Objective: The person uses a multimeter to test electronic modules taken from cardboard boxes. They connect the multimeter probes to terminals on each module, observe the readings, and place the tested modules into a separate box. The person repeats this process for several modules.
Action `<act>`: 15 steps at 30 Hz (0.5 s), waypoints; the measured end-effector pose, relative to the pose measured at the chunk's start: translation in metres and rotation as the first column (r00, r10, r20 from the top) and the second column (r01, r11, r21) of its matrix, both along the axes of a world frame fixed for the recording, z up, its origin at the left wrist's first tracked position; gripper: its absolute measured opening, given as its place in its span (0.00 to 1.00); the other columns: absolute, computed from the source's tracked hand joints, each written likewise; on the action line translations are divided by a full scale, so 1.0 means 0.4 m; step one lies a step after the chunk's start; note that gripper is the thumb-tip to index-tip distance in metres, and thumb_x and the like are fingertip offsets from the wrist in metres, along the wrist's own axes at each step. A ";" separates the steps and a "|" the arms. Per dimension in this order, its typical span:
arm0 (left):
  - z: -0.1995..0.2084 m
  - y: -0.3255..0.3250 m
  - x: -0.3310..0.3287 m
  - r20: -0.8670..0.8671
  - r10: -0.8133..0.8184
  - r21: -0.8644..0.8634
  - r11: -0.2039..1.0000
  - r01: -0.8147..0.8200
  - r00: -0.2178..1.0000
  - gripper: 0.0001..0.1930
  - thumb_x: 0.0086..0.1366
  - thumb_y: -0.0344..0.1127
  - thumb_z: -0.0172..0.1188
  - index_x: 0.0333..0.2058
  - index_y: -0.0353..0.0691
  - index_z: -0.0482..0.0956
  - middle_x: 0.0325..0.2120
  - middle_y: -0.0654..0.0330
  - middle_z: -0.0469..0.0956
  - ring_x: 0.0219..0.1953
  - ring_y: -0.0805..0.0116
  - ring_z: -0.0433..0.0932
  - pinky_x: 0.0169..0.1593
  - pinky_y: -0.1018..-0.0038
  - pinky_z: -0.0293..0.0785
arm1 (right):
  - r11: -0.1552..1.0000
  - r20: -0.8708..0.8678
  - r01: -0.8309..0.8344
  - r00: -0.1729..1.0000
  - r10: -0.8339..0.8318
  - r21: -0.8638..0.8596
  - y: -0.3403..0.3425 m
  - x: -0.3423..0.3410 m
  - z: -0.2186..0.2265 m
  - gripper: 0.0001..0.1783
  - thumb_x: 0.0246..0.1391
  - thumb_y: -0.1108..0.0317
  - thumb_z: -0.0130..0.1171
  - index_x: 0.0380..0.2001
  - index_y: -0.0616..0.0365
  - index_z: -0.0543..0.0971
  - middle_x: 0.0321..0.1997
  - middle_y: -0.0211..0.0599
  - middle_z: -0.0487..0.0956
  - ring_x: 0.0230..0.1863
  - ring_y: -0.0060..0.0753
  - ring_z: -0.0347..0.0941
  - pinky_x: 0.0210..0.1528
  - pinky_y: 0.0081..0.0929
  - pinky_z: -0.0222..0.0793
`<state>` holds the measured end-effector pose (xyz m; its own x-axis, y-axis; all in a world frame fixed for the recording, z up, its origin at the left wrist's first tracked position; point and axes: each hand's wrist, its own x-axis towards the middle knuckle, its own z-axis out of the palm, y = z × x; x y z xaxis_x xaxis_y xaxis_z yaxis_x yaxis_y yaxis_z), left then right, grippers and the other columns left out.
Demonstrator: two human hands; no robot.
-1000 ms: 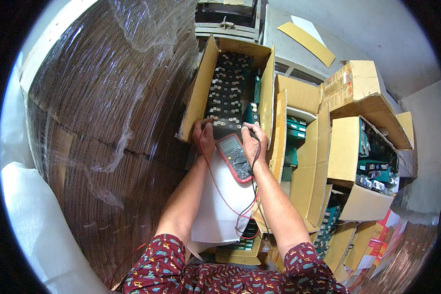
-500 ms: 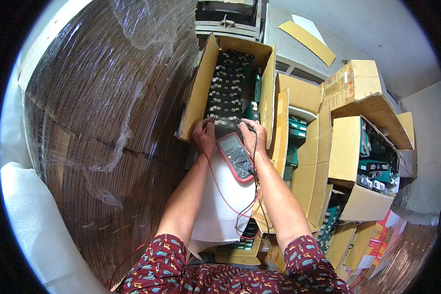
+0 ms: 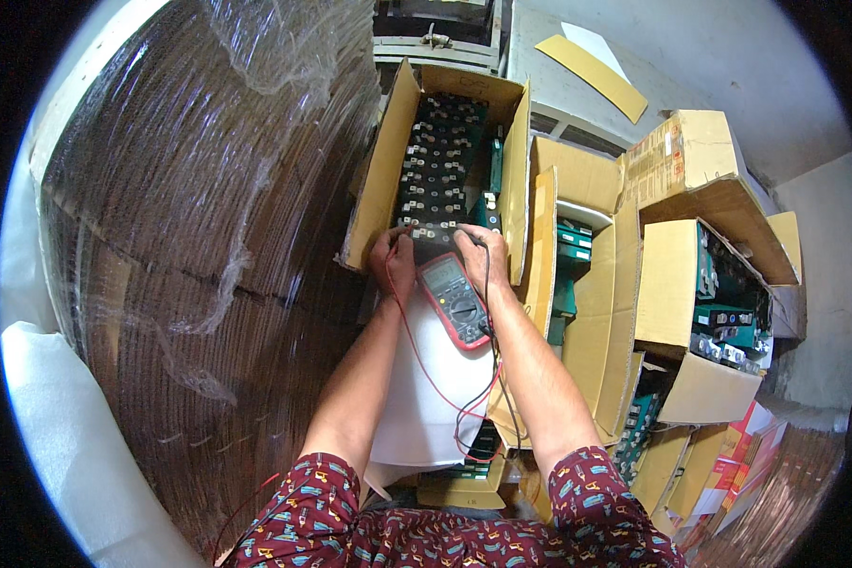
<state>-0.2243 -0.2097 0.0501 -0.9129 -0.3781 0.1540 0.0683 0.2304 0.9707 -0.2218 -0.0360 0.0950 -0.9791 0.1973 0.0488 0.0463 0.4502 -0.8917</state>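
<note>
A row of dark battery cells with metal terminals stands inside a tall open cardboard box. At the near end of that row, my left hand pinches the red test probe, whose red lead runs down from it. My right hand is closed on the black test probe at the other side of the same near cell. Both probe tips are too small to make out. Between my wrists lies a red-and-grey multimeter, tilted, on a white sheet; the leads plug into its lower end.
Stacked brown sheets wrapped in clear film rise on the left. On the right stand a long open carton and another box with green battery cells. Yellow card lies on the far grey surface.
My right hand has shifted slightly left, with the black probe still in it. My left hand stays nearly in place, and the multimeter has hardly moved.
</note>
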 end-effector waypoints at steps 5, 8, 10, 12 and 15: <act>0.001 0.000 0.003 0.007 0.002 -0.025 1.000 -0.001 1.000 0.12 0.64 0.33 0.59 0.40 0.32 0.85 0.36 0.50 0.85 0.40 0.56 0.83 0.49 0.63 0.78 | 0.999 -0.021 -0.032 0.999 0.032 0.007 0.009 -0.018 -0.027 0.17 0.57 0.63 0.64 0.45 0.64 0.87 0.42 0.50 0.88 0.46 0.39 0.85 0.53 0.31 0.77; 0.021 0.006 0.007 0.000 0.017 -0.030 0.999 -0.017 1.000 0.12 0.64 0.33 0.59 0.40 0.33 0.86 0.36 0.50 0.85 0.40 0.55 0.84 0.48 0.62 0.78 | 0.999 -0.029 -0.038 0.999 0.037 -0.012 0.010 -0.022 -0.029 0.17 0.56 0.63 0.64 0.43 0.64 0.87 0.41 0.52 0.88 0.45 0.42 0.86 0.52 0.32 0.78; 0.032 0.007 0.010 0.008 0.014 0.017 1.000 -0.014 1.000 0.11 0.63 0.34 0.60 0.39 0.33 0.86 0.34 0.50 0.85 0.39 0.54 0.84 0.47 0.61 0.78 | 0.999 -0.039 -0.028 0.999 0.027 -0.025 0.002 -0.022 -0.022 0.16 0.55 0.64 0.64 0.41 0.63 0.88 0.40 0.54 0.87 0.44 0.47 0.86 0.50 0.34 0.79; 0.040 0.002 0.014 -0.004 0.003 -0.056 0.998 -0.003 1.000 0.13 0.64 0.33 0.58 0.40 0.32 0.86 0.35 0.51 0.86 0.39 0.59 0.84 0.47 0.65 0.78 | 0.999 -0.041 -0.020 0.999 0.018 -0.028 0.000 -0.018 -0.016 0.15 0.55 0.64 0.63 0.40 0.63 0.88 0.39 0.53 0.87 0.44 0.46 0.86 0.50 0.35 0.79; 0.044 0.004 0.011 -0.029 0.025 -0.117 0.993 -0.029 0.999 0.13 0.65 0.33 0.57 0.41 0.32 0.85 0.34 0.52 0.87 0.39 0.62 0.85 0.46 0.67 0.79 | 1.000 -0.062 -0.008 0.998 0.008 0.001 -0.004 -0.019 -0.012 0.15 0.55 0.64 0.62 0.39 0.62 0.88 0.39 0.53 0.87 0.44 0.46 0.86 0.50 0.35 0.79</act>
<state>-0.2199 -0.2082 0.0678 -0.8974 -0.3802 0.2239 0.0869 0.3452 0.9345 -0.2295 -0.0374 0.0902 -0.9758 0.1891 0.1096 -0.0129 0.4505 -0.8927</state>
